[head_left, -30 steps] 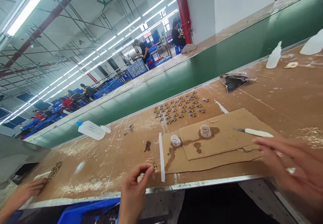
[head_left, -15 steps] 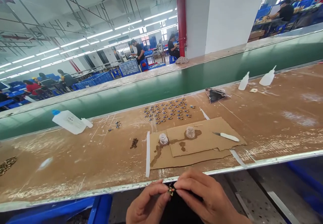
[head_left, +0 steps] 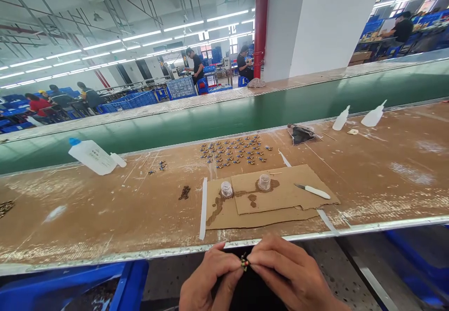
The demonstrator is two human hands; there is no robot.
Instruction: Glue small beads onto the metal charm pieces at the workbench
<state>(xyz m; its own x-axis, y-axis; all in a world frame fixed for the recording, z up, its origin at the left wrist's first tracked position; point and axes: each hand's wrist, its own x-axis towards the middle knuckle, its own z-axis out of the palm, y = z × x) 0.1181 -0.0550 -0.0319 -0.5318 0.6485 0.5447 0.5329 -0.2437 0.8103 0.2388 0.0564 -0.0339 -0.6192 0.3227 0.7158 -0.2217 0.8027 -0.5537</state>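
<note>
Just below the table's front edge, my left hand point(head_left: 213, 276) and my right hand point(head_left: 286, 269) meet fingertip to fingertip. Between them they pinch a tiny part point(head_left: 244, 263) with yellowish, dark and red bits; its exact kind is too small to make out. Beyond the hands lies a layered cardboard sheet point(head_left: 217, 220), taped to the table and stained with wet patches. Two small clear cups point(head_left: 264, 183) stand on it, along with a white-handled knife point(head_left: 317, 191). Several small blue and gold parts point(head_left: 229, 153) are spread in rows behind the cardboard.
A small pile of brown pieces point(head_left: 184, 192) lies left of the cardboard. A white bottle with a blue cap point(head_left: 93, 156) lies at the back left. Two squeeze bottles point(head_left: 341, 118) and a dark bag point(head_left: 300, 134) are at the back right. A green conveyor belt point(head_left: 224, 117) runs behind; people work beyond.
The view has shifted slightly. Both hands appear a little further right, still pinching the tiny part together, which seems turned a little. Nothing on the table has visibly moved.
</note>
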